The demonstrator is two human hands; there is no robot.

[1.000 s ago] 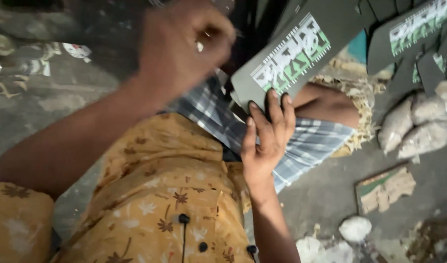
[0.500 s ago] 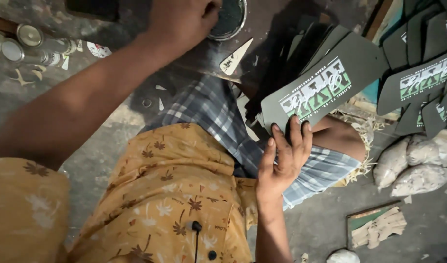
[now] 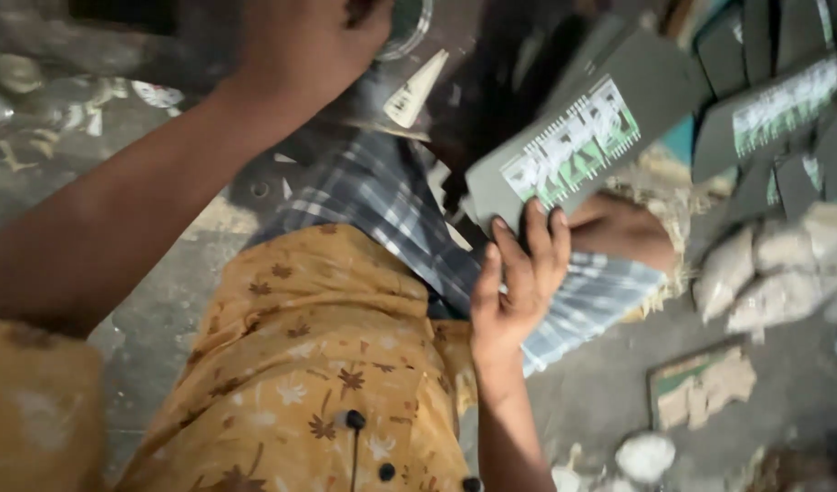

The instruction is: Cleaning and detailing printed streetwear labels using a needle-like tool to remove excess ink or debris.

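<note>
My right hand grips the lower edge of a flat dark grey carton with a green and white label, holding it tilted above my lap. My left hand is stretched forward at the top of the view, fingers curled, beside the rim of a round metal container. Whether it holds anything is hidden. A pale triangular paper scrap lies just below that container. I sit on the floor in a yellow patterned shirt and a checked cloth.
More dark labelled cartons are stacked at the upper right. Whitish lumpy bags lie at the right, and a torn cardboard piece and a white lump lie on the grey floor. Small round tins sit at the upper left.
My left hand has reached farther forward to the round container. My right hand keeps its hold on the carton, which has shifted slightly right in view.
</note>
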